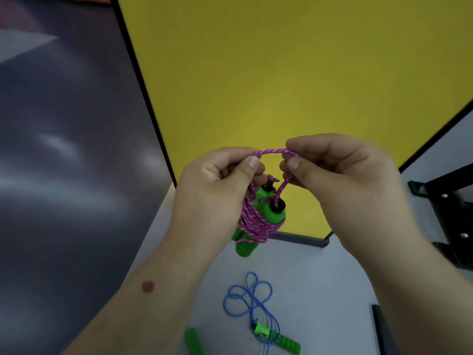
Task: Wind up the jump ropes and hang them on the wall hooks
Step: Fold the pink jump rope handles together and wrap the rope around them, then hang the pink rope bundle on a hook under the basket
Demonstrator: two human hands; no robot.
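While pinched, pink rope (275, 151) between hands (220, 175).

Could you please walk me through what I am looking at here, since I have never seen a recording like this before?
There is no machine here: the single picture comes from a wide-angle camera worn on a person's head, looking forward and down at their two bare hands. The left hand and the right hand pinch a short loop of a pink jump rope between them. The rest of that rope is already wound around its two green handles, which hang below the fingers. Lower down, on the pale grey floor, a blue jump rope lies loose and unwound beside its own green handles. Behind the hands stands a yellow wall. No wall hook shows in this view.
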